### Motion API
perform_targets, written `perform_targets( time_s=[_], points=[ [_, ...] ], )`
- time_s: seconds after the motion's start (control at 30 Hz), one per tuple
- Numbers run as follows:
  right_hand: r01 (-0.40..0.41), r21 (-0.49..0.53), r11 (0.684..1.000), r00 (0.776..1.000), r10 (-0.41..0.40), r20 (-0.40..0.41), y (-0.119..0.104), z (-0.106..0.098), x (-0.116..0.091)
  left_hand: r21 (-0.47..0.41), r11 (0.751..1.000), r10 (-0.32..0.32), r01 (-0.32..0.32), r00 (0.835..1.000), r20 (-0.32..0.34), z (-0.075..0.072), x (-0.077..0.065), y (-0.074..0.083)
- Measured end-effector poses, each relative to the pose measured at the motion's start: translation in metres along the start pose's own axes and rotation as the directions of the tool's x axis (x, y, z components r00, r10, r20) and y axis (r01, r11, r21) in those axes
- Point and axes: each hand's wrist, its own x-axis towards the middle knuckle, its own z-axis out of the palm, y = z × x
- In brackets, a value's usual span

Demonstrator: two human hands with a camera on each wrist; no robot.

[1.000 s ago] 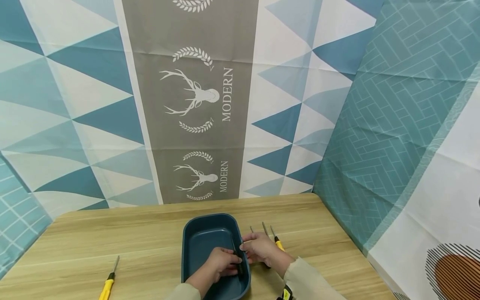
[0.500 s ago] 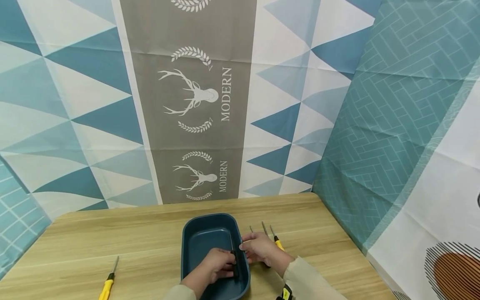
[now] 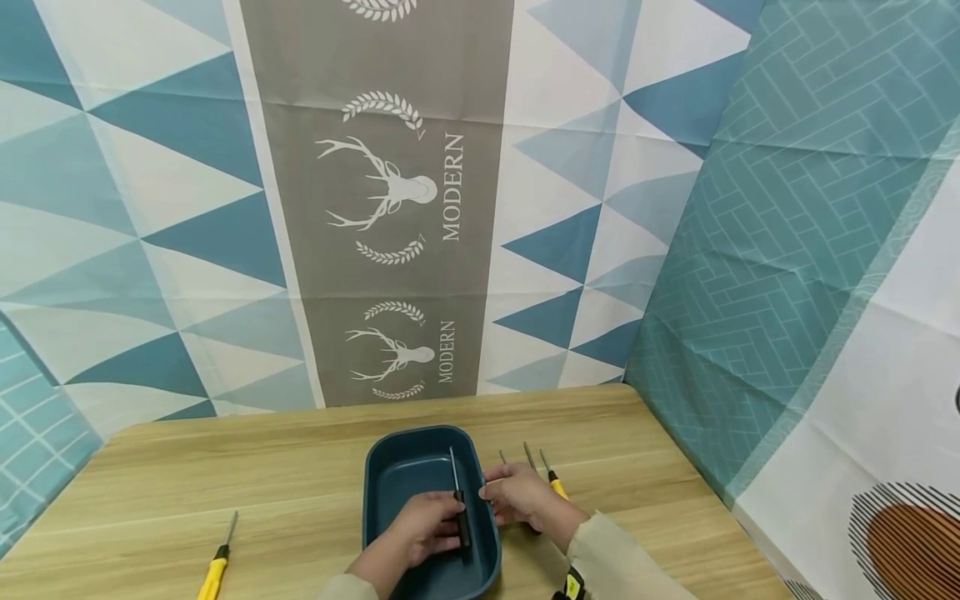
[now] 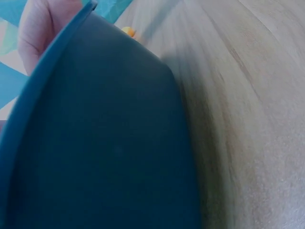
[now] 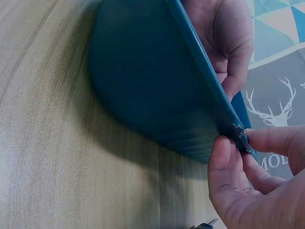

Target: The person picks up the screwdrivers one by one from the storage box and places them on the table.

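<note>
In the head view, my left hand (image 3: 426, 527) reaches into a dark blue tray (image 3: 401, 483) and grips a screwdriver (image 3: 462, 537) by its black handle, thumb on top. The thin metal shaft points away, toward the tray's far end. My right hand (image 3: 519, 497) pinches the tray's right rim. From the right wrist view, the thumb and fingers of the right hand (image 5: 267, 198) meet across the rim's edge, while the left hand (image 5: 231, 43) shows behind the tray wall (image 5: 147, 86). The tray's outer side (image 4: 109, 124) covers most of the left wrist view and hides the screwdriver there.
Right of the tray, several more screwdrivers lie on the wooden table (image 3: 300, 467), one with a yellow handle (image 3: 557, 484), partly behind the right hand. A yellow screwdriver (image 3: 217, 567) lies at the left. A black and yellow object (image 3: 574, 585) peeks out near the right sleeve.
The left hand and the black-handled screwdriver have moved left, away from the tray's right wall, and the shaft now shows clearly. The right hand has stayed on the rim.
</note>
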Motion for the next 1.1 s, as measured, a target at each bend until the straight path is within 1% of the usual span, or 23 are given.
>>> perform_targets(
  time_s=[0.17, 0.3, 0.5, 0.73, 0.9, 1.1],
  points=[
    [0.002, 0.002, 1.0, 1.0, -0.002, -0.002, -0.001, 0.0, 0.0, -0.025, 0.999, 0.029, -0.028, 0.999, 0.026, -0.002, -0.004, 0.003],
    [0.007, -0.003, 1.0, 1.0, -0.007, -0.002, -0.001, 0.0, 0.0, -0.045, 0.998, 0.038, -0.036, 0.998, 0.055, -0.004, -0.007, 0.006],
    [0.003, -0.005, 1.0, 1.0, -0.003, -0.003, -0.001, 0.0, -0.001, -0.061, 0.997, 0.042, -0.037, 0.995, 0.087, -0.008, -0.011, 0.007],
    [0.002, 0.005, 1.0, 1.0, -0.002, 0.0, -0.002, 0.001, -0.001, -0.057, 0.998, 0.044, -0.037, 0.992, 0.115, -0.01, -0.013, 0.006],
    [0.01, -0.001, 1.0, 1.0, -0.01, -0.002, -0.001, 0.001, -0.002, -0.058, 0.998, 0.046, -0.038, 0.989, 0.139, -0.012, -0.017, 0.008],
    [0.007, -0.003, 1.0, 1.0, -0.007, -0.005, -0.002, 0.0, -0.002, -0.058, 0.998, 0.044, -0.035, 0.985, 0.166, -0.015, -0.019, 0.01]
  ],
)
